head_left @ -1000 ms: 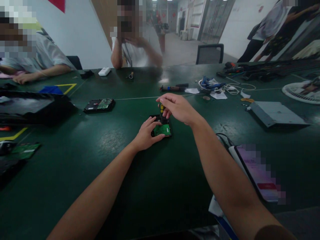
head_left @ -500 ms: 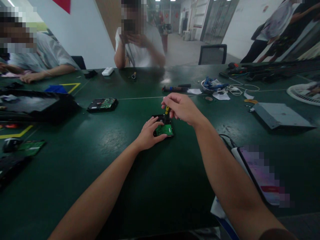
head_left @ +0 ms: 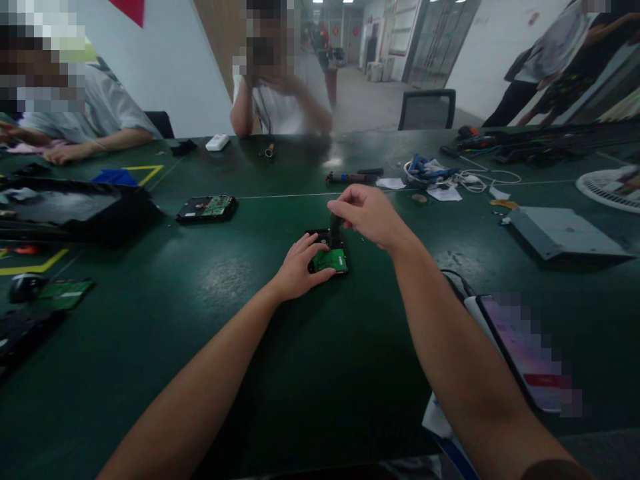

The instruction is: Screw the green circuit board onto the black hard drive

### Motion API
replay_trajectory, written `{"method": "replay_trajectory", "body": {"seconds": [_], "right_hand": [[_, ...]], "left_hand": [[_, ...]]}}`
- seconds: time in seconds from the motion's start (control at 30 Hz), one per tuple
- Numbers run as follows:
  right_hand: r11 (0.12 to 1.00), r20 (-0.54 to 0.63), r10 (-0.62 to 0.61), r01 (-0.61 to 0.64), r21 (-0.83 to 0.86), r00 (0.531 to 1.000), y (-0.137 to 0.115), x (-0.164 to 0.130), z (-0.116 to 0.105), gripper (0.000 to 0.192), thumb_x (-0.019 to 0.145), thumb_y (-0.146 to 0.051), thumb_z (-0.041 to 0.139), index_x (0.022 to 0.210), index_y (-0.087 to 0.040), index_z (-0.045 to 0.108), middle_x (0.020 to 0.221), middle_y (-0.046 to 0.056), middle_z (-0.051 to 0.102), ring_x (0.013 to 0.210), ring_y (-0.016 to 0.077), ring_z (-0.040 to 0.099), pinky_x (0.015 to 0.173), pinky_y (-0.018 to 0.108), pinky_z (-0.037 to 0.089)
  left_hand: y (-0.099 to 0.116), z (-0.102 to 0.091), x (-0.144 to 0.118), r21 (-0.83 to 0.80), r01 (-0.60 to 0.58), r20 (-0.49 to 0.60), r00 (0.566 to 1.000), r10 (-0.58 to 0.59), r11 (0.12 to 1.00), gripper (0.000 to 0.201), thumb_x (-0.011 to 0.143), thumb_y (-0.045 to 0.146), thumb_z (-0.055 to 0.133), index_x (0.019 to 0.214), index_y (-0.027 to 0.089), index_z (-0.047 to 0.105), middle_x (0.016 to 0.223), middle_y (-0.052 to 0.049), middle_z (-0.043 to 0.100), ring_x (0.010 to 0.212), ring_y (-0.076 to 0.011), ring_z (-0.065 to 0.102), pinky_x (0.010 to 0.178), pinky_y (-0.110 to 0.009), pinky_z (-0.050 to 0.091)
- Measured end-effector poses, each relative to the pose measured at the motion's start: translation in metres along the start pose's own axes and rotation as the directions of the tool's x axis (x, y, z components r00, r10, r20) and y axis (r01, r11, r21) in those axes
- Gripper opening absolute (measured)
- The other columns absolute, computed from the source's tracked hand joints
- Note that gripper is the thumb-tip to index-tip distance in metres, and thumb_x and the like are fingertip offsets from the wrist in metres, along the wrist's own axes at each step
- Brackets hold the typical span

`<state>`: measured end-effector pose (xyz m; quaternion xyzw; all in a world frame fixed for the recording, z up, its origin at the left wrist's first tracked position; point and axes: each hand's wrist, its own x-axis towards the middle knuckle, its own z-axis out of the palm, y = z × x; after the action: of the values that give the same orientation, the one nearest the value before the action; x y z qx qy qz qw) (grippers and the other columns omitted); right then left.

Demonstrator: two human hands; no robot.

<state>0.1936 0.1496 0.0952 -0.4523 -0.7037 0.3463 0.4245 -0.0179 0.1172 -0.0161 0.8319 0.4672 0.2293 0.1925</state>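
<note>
In the head view, a hard drive with a green circuit board lies flat on the dark green table in front of me. My left hand grips it from the left side, fingers along the far part and thumb at the near edge. Above its far right part, my right hand is closed around a small screwdriver held upright, tip down at the drive. The handle looks dark now, and its tip is too small to make out.
Another hard drive lies to the left, beside a black casing. A phone rests near my right forearm. Farther right are a grey metal box, a cable bundle and a white round basket. Other people sit across the table.
The screwdriver handle has turned in my right hand: its yellow side showed before, a dark side shows now. My left hand and the hard drive have stayed in place.
</note>
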Motion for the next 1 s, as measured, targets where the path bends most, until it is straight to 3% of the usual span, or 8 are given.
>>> {"method": "replay_trajectory", "body": {"seconds": [0.23,0.4,0.6,0.77,0.87,1.0], "right_hand": [[0.989,0.142,-0.033,0.012,0.149,0.989,-0.0027,-0.0011,0.0022,0.03,0.099,-0.05,0.062,0.094,-0.02,0.065,0.088,0.004,0.07,0.057,0.0098,0.059,0.048,0.026,0.042],[0.98,0.189,-0.026,-0.012,0.2,0.982,0.0006,0.0007,0.0024,0.027,0.103,-0.045,0.058,0.105,-0.021,0.067,0.082,0.003,0.069,0.06,0.0112,0.061,0.053,0.025,0.047],[0.993,0.098,-0.07,0.06,0.104,0.993,-0.0001,-0.0003,0.0007,0.027,0.096,-0.047,0.067,0.095,-0.02,0.067,0.082,0.003,0.067,0.062,0.0113,0.057,0.052,0.026,0.041],[0.998,0.018,-0.017,0.016,0.055,1.0,-0.0014,0.0002,0.0013,0.029,0.09,-0.046,0.074,0.086,-0.02,0.061,0.077,0.003,0.066,0.063,0.0124,0.057,0.053,0.027,0.041],[0.998,0.014,0.013,-0.014,0.061,1.0,-0.0018,0.0006,0.0022,0.024,0.092,-0.04,0.071,0.086,-0.02,0.06,0.077,0.002,0.067,0.059,0.0116,0.056,0.052,0.027,0.04],[0.994,0.082,0.017,-0.026,0.108,0.997,-0.0045,-0.0009,0.0008,0.019,0.097,-0.039,0.063,0.093,-0.021,0.062,0.096,0.006,0.073,0.058,0.0098,0.057,0.049,0.027,0.039]], "left_hand": [[-0.0011,0.0011,0.0008,0.01,-0.016,-0.015,1.0,0.016,1.0,0.057,0.089,0.054,0.071,0.137,0.027,0.058,0.168,-0.01,0.035,0.159,-0.036,0.022,0.127,-0.06,0.025],[-0.0037,0.003,0.0016,0.017,-0.014,-0.018,1.0,0.014,1.0,0.059,0.088,0.056,0.071,0.138,0.027,0.058,0.168,-0.01,0.036,0.159,-0.0357,0.023,0.127,-0.059,0.025],[-0.0006,0.0013,0.0005,0.015,-0.01,-0.017,1.0,0.01,1.0,0.057,0.089,0.053,0.071,0.138,0.026,0.058,0.168,-0.011,0.035,0.159,-0.0352,0.023,0.128,-0.058,0.024],[0.0046,-0.0027,-0.0005,0.018,0.014,0.002,1.0,-0.014,1.0,0.057,0.09,0.053,0.071,0.138,0.025,0.058,0.168,-0.012,0.034,0.16,-0.0354,0.022,0.127,-0.058,0.025],[0.0042,-0.0026,0.0,0.02,0.009,0.005,1.0,-0.009,1.0,0.057,0.089,0.053,0.071,0.138,0.025,0.058,0.168,-0.012,0.035,0.16,-0.0351,0.022,0.127,-0.058,0.026],[0.0,0.0,0.0009,0.017,-0.003,-0.007,1.0,0.003,1.0,0.057,0.089,0.054,0.071,0.136,0.026,0.059,0.167,-0.012,0.036,0.159,-0.0353,0.023,0.127,-0.059,0.026]]}}
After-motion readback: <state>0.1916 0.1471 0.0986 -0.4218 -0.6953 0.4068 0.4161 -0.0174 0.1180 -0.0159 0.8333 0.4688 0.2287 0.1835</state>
